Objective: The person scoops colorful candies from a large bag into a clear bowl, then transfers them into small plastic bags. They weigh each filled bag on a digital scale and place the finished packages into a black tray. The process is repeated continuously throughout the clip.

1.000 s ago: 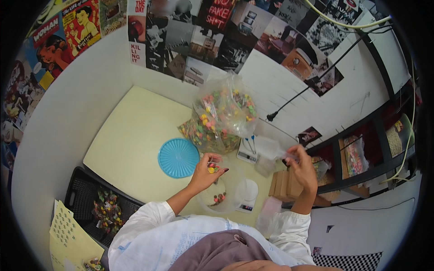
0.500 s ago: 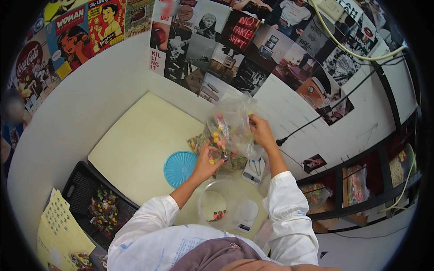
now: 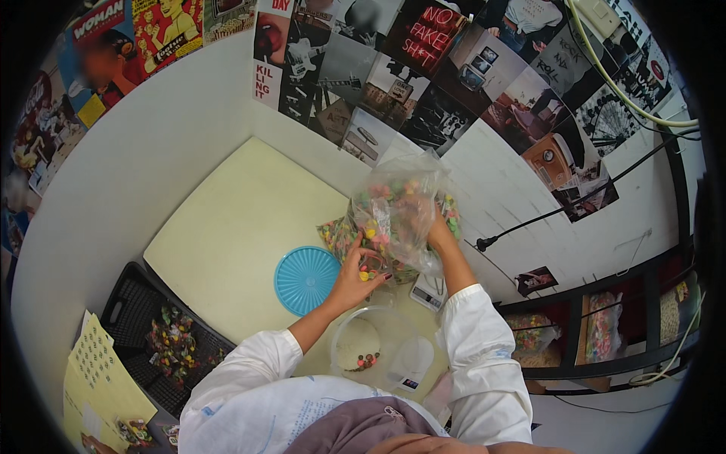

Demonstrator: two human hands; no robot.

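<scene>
A large clear plastic bag (image 3: 404,181) of colourful candies stands open towards the far side of the pale table. My right hand (image 3: 429,223) reaches inside it; its fingers show only blurred through the plastic, so their grip is hidden. At the bag's near left side, my left hand (image 3: 355,278) curls around a small clear plastic container (image 3: 372,261) with yellow and red candies in it. Just in front of me is a round clear tub (image 3: 338,344), with a few red and brown candies (image 3: 367,362) at its bottom.
A blue round lid (image 3: 306,280) lies left of my left hand. Right of the bag sits a small white scale (image 3: 429,293). A black crate (image 3: 121,306) of wrapped candies stands at lower left, beside yellow sheets (image 3: 98,371). Dark shelves (image 3: 582,363) hold bagged goods at right.
My right hand has moved from the bag's upper right edge down into the bag. The bag mouth has spread wider. My left hand stays around the small container.
</scene>
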